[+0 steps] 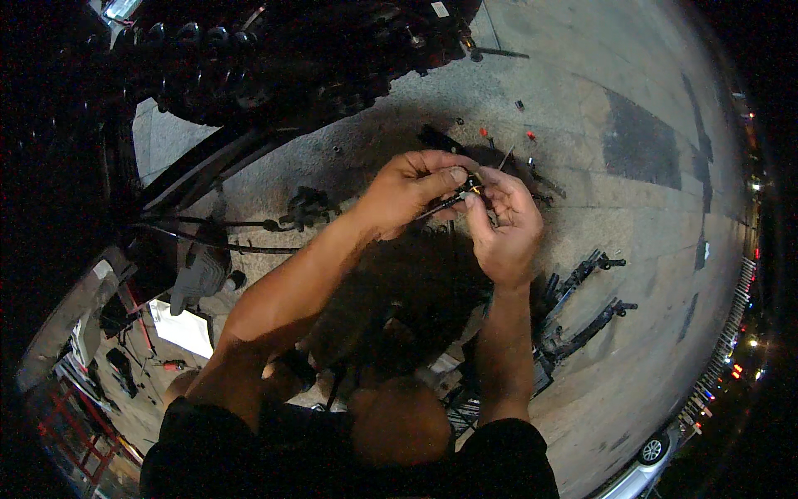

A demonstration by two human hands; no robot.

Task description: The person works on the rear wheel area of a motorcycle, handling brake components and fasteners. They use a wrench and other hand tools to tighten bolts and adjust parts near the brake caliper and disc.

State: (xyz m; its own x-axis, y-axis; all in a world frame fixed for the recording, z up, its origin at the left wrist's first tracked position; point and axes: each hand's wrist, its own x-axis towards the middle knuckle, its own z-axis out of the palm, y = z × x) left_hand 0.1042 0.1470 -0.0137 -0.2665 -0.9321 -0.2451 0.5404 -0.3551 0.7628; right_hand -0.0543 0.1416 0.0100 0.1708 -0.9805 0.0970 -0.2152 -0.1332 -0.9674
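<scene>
My left hand (412, 190) and my right hand (509, 226) meet over the concrete ground. Between their fingertips is a small black part with a yellow bit (472, 185); its exact kind is too small to make out. The left thumb and fingers pinch it from the left, and the right thumb and fingers close on it from the other side. A thin dark stem or cable (440, 206) runs from it below the left hand. Past the right fingertips a thin rod (506, 156) shows; whether it is held or lies on the ground I cannot tell.
A dark vehicle underside with a coil spring (191, 35) fills the upper left, a black cable (224, 244) hanging from it. Long black metal parts (586, 320) lie at the right. Small red pieces (530, 135) lie beyond my hands, and a white panel (181, 328) lies left.
</scene>
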